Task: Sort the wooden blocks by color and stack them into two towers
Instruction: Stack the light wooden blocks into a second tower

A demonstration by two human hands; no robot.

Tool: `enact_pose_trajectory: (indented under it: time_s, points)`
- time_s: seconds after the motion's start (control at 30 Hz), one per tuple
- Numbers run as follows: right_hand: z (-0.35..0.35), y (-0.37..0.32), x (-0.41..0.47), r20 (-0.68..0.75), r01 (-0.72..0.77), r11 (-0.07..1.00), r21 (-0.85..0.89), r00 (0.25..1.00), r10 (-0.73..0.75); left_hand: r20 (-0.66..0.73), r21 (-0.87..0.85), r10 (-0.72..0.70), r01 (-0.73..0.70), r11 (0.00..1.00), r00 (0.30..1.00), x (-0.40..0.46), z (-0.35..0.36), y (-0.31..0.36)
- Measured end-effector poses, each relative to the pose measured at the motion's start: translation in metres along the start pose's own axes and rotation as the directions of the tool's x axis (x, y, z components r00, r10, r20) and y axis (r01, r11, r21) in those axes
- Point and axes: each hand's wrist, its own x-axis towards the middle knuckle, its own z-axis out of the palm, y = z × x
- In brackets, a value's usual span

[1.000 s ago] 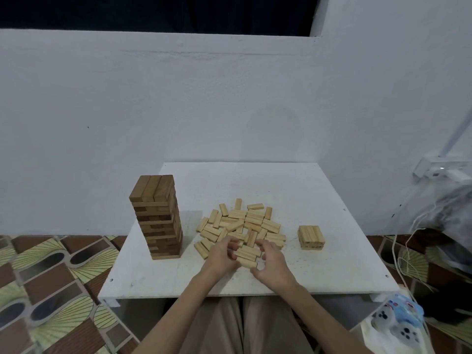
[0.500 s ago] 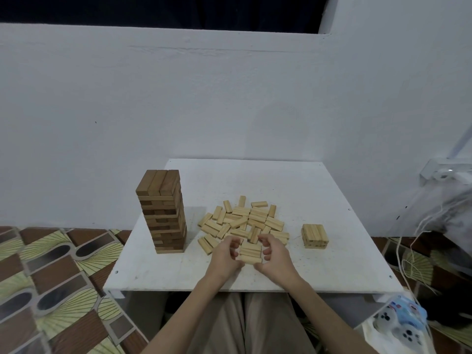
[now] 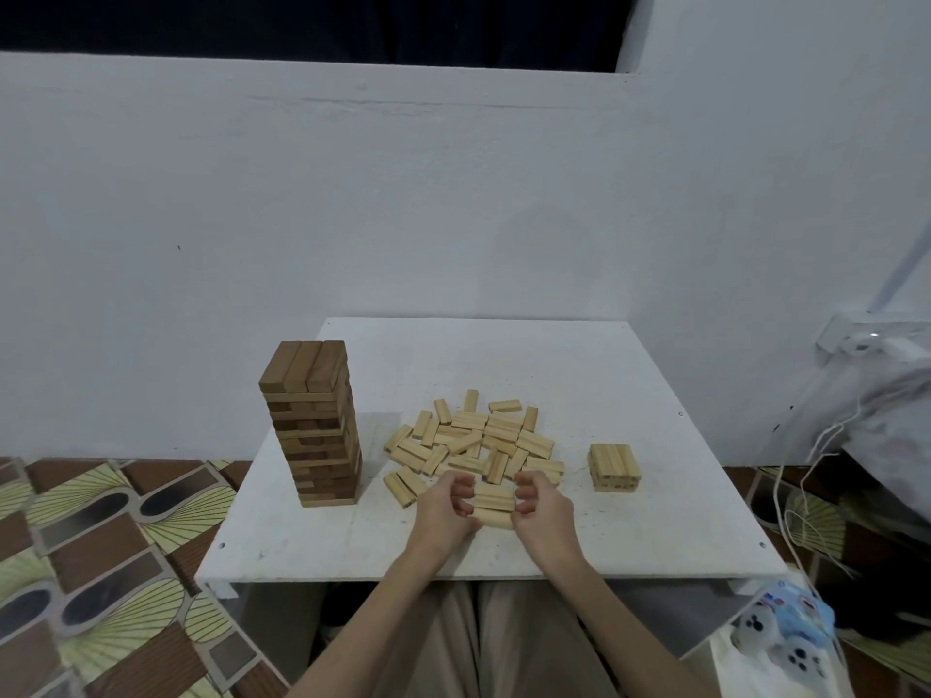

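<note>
Nearest to me are the two forearms, reaching in from the bottom edge over the lap. My left hand [image 3: 446, 511] and right hand [image 3: 541, 508] face each other above the near part of the white table [image 3: 655, 536], fingers curled inward, and between them they pinch a small row of pale blocks [image 3: 495, 503]. The blocks in the row lie side by side with their long axes running left to right, each hand pressing on one set of ends. I cannot tell whether the row rests on the table or is lifted just clear of it.

Just beyond the hands lies the loose pile [image 3: 478, 440] of pale blocks, flat on the table and pointing every which way — some long axes run toward the wall, some across, many on a slant. A couple sit apart at the pile's near left edge, angled toward the left hand.

To the right of the pile, well apart from it, stands a short pale stack [image 3: 613, 467]; its top layer's blocks run away from me toward the wall.

On the left, a tall dark tower [image 3: 315, 425] stands upright near the table's left edge — its top three blocks also run front to back, the layers beneath alternating.

Behind the table is a plain white wall [image 3: 453, 193].
</note>
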Motion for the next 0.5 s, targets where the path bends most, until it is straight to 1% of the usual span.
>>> enact_pose_trajectory:
  time_s: [0.27,0.5]
  points:
    - [0.004,-0.002,0.003,-0.002,0.016,1.000,0.010,1.000,-0.015,-0.022,0.005,-0.017,0.017,1.000,1.000,-0.003,-0.003,0.002]
    - [0.010,-0.007,0.005,0.028,0.011,0.999,0.037,1.000,-0.012,-0.036,-0.004,-0.046,0.046,0.999,0.998,-0.006,-0.013,-0.002]
